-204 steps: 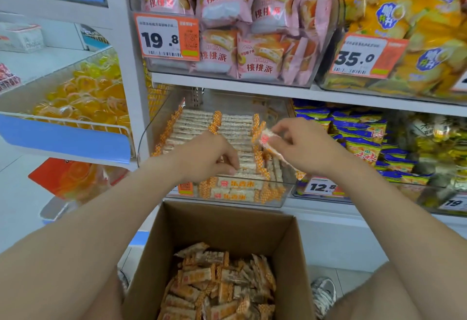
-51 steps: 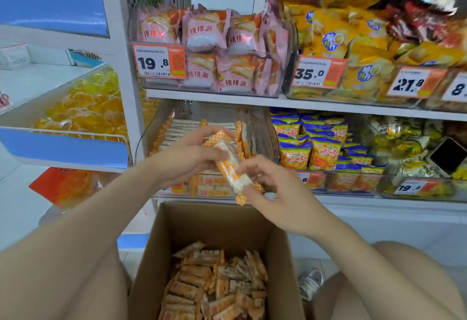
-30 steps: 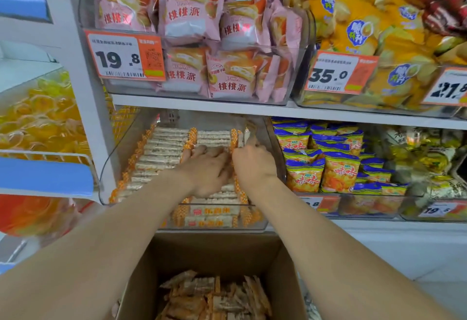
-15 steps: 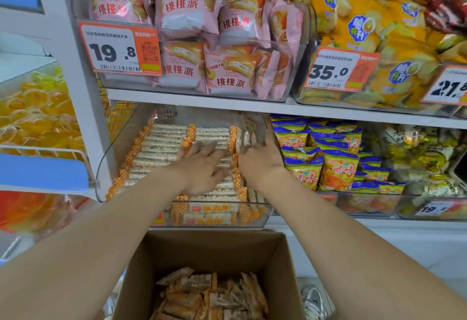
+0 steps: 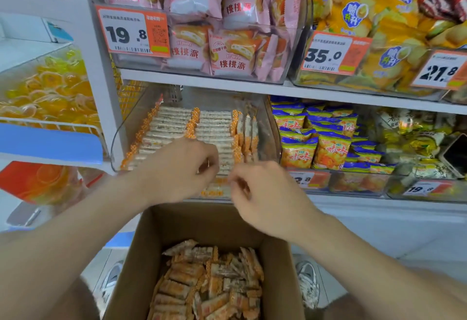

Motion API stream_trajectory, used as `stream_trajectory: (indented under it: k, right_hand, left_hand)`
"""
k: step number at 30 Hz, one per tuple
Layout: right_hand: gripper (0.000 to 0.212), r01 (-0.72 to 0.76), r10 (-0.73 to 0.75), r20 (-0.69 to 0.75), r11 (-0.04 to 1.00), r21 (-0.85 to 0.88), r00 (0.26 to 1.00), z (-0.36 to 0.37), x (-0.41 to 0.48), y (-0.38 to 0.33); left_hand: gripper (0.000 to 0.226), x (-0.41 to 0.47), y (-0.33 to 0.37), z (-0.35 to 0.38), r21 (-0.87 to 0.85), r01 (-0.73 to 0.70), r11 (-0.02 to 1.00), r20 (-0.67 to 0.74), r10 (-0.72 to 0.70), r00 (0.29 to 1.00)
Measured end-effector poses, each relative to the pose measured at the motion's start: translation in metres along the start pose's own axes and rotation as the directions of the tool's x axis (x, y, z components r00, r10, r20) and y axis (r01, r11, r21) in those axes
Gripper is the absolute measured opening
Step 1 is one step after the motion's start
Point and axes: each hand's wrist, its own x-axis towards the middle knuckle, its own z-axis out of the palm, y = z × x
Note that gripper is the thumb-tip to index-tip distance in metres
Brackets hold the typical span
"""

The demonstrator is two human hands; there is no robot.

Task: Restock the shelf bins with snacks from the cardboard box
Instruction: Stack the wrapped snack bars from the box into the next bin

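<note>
bin (image 5: 131,122): far, mid shelf; bars (image 5: 214,127) stacked in neat rows, room left at the right
left hand (image 5: 177,168): loosely curled over the bin's near edge, nothing seen held
box (image 5: 202,223): near, below, plenty of bars left
right hand (image 5: 267,201): just beside the left, curled loose, looks empty too
step: between loads, probably
next: box to be reached into, bars slotted in at right

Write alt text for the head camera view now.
The left hand and right hand, fingers curled, hover before a clear shelf bin of neatly rowed snack bars. Below, an open cardboard box holds more loose bars.
</note>
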Motion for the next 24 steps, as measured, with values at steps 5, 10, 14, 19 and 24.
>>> stream_trajectory:
  k: [5,10,14,19,24]
  right_hand:
    - [0.022,0.019,-0.014,0.463,1.000,-0.006,0.886,0.034,-0.051,-0.005]
    - [0.023,0.006,0.072,0.746,0.995,-0.101,0.662,0.106,-0.082,0.015]
    - [0.029,-0.024,0.123,0.832,0.991,-0.131,0.541,0.156,-0.093,0.026]
    - [0.022,-0.143,0.176,0.839,0.983,-0.119,0.514,0.228,-0.103,0.042]
    - [0.027,-0.278,0.244,0.853,0.953,-0.122,0.462,0.292,-0.115,0.057]
  left_hand:
    - [0.011,-0.052,0.021,0.049,-0.006,-0.011,1.000,0.223,0.012,0.975]
    - [0.021,-0.095,0.022,0.152,0.110,0.064,0.992,0.625,-0.120,0.771]
    - [0.027,-0.125,0.002,0.225,0.122,0.228,0.966,0.770,-0.237,0.592]
    - [0.030,-0.163,-0.024,0.293,0.150,0.407,0.901,0.808,-0.349,0.475]
    - [0.066,-0.180,-0.038,0.331,0.213,0.527,0.823,0.784,-0.466,0.411]
